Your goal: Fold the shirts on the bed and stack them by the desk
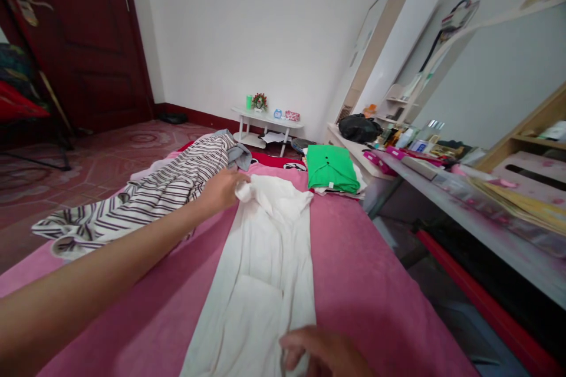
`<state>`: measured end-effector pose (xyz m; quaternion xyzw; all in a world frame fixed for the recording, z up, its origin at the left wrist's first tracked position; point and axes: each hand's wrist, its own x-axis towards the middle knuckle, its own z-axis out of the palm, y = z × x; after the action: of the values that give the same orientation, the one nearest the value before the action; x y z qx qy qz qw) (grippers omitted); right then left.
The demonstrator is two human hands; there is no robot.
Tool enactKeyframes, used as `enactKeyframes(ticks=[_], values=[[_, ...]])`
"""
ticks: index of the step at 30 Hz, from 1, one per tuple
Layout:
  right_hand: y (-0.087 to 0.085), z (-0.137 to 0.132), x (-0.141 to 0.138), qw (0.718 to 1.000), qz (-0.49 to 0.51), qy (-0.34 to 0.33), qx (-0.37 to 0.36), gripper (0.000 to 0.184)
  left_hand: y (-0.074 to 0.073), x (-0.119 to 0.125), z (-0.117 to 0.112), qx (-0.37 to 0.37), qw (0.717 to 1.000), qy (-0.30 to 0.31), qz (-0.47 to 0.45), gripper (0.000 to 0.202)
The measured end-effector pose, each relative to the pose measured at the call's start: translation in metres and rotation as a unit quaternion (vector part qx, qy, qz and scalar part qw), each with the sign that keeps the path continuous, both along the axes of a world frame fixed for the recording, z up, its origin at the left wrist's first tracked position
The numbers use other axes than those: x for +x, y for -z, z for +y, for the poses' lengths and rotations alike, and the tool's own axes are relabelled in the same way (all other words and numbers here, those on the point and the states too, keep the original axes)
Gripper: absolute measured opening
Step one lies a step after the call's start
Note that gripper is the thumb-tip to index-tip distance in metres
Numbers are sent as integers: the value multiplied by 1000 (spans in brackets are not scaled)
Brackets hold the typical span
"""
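Observation:
A long white garment lies lengthwise down the bed, with its sleeve or side folded inward over the front. My left hand reaches to its far left corner and is closed on the cloth there, which is lifted a little. Close to the near right edge of the garment is my right hand, its fingers bent and apart, and slightly blurred; nothing shows between them. A striped white and dark shirt is spread loosely on the left. Far right on the bed sits a folded green top on other folded clothes.
The pink bedcover runs under everything. Along the right stands a cluttered desk with a black bag near its far end. A low white table with small ornaments is by the wall. A dark red door is at the left.

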<state>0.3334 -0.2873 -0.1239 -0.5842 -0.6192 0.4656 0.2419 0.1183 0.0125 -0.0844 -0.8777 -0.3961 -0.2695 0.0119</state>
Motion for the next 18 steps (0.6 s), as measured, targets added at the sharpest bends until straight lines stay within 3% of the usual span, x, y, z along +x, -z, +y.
enactKeyframes(ticks=[4,7,12,15,18], values=[[-24,69,30,977,-4,178,115,30,42,-38,-17,-21,998,27,-56,22],[-22,141,57,946,37,267,180,40,57,-47,-36,-39,993,20,-110,20],[-6,234,77,923,40,355,140,61,58,-42,-56,-91,988,36,-116,21],[-4,265,80,922,-3,363,133,41,58,-40,-56,-112,987,40,-105,24],[1,279,81,904,-60,380,187,17,55,-45,-55,-96,990,22,-100,27]])
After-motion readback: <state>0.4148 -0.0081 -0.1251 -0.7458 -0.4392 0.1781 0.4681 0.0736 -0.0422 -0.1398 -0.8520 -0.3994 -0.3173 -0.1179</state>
